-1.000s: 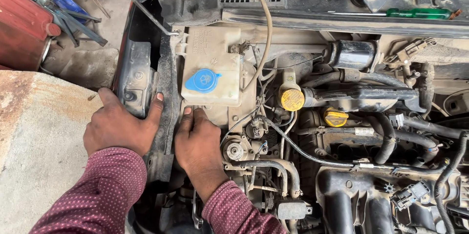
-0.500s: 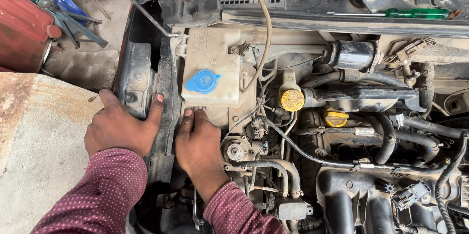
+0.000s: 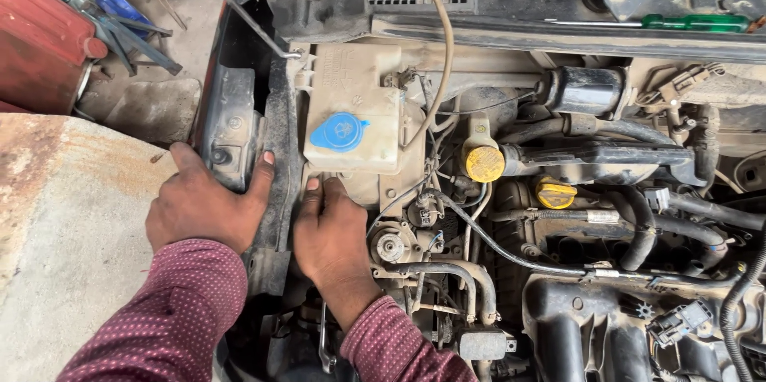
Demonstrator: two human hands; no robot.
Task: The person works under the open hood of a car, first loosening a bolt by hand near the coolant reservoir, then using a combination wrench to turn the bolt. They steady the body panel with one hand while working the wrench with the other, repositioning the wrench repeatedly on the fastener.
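Both hands work at the left side of the engine bay. Left hand (image 3: 203, 206) lies flat, fingers spread wide, on the black side panel (image 3: 275, 151) at the bay's left edge, thumb hooked over the panel's inner lip; it grips nothing, only presses. Right hand (image 3: 331, 234) lies palm down, fingers close together, fingertips (image 3: 313, 187) touching the lower front edge of the cream washer tank (image 3: 351, 95). Whether those fingers curl under the tank cannot be told (the underside is hidden).

Tank sits in the bay's upper left corner, just inside the side panel, blue cap (image 3: 339, 131) closed on its near face. A thin cable (image 3: 443, 39) runs down over its right edge into the wiring below. Yellow oil cap (image 3: 484, 163) stands near, to the right; a smaller yellow cap (image 3: 556, 193) further right. Green screwdriver (image 3: 694, 23) rests on the cowl at the bay's far right edge, well apart from both hands. Loose tools (image 3: 120, 23) lie on the ground outside the car, upper left.

Judgement on technique: with the left hand bracing the panel, the right should feel along the tank's lower edge evenly rather than pry at one corner. Keep knuckles clear of the hoses and connectors just right of the wrist. Keep the blue cap shut while the tank is handled.
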